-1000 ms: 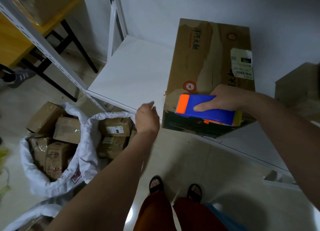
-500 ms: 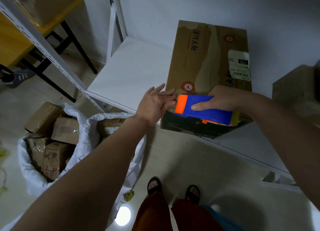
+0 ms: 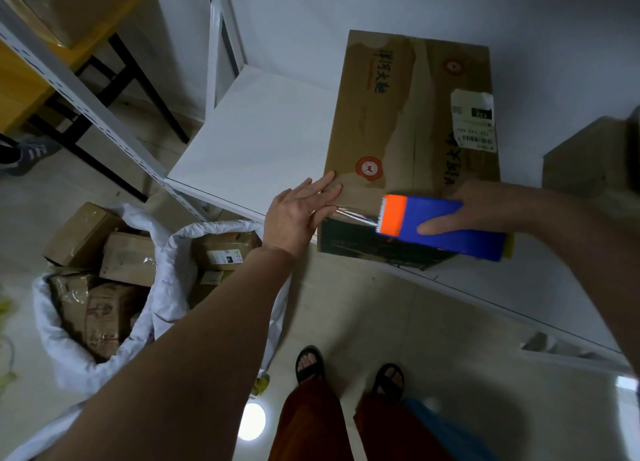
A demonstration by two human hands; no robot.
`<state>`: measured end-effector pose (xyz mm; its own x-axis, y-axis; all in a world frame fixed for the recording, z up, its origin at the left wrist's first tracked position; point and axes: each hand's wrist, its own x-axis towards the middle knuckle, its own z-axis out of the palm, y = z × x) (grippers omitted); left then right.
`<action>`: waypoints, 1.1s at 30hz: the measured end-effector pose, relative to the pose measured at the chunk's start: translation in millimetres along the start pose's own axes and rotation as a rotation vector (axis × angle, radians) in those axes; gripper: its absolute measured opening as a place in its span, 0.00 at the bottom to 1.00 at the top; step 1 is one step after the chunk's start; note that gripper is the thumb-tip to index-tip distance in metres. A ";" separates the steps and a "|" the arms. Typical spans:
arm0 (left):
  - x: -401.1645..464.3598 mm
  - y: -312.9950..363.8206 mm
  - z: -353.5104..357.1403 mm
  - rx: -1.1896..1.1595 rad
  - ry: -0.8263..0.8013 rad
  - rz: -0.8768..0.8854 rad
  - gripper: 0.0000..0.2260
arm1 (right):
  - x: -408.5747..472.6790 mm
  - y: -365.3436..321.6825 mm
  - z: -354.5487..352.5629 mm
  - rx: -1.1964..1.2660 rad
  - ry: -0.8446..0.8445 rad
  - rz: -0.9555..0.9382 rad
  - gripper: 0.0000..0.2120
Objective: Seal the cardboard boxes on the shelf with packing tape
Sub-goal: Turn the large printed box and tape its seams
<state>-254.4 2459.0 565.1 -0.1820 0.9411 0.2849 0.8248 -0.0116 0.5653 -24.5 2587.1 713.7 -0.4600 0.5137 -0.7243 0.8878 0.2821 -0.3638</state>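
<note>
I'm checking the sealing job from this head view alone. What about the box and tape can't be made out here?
- Tape roll: hidden inside the dispenser and under the right hand.
- Box near end of its seam: covered by the dispenser.
- Where the clear tape starts: under the left hand.
- Label print: too small.
- Second box: cut off by the right edge.

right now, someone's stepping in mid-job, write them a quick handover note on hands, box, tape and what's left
Left hand: open, flat, pinning the clear tape end at the near left corner of the large brown cardboard box.
Right hand: grip closed on the blue and orange tape dispenser, at the box's near edge.
The box sits on the white metal shelf.
Done: a short strip pulled out.
Left: run the strip across, cut, press down. Another brown box sits to the right.
</note>
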 end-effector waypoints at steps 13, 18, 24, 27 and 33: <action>-19.2 61.8 13.6 0.406 -0.143 0.072 0.31 | 6.6 22.9 -1.2 -0.003 0.056 -0.040 0.32; -25.0 75.4 32.5 0.477 -0.268 0.081 0.37 | 7.0 22.8 -1.0 0.002 0.060 -0.030 0.30; -25.6 80.9 31.3 0.504 -0.288 0.045 0.38 | 3.6 24.5 1.4 -0.028 0.102 -0.051 0.39; -25.5 82.6 30.1 0.505 -0.293 0.037 0.39 | 1.2 29.2 1.3 -0.006 0.108 -0.053 0.29; -24.3 87.3 29.4 0.557 -0.317 -0.005 0.36 | -19.2 57.5 -12.6 0.045 0.097 -0.058 0.14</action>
<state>-162.1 2445.0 584.8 -0.0893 0.9960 -0.0077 0.9945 0.0896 0.0549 35.2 2603.7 714.1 -0.5084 0.5743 -0.6417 0.8584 0.2783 -0.4310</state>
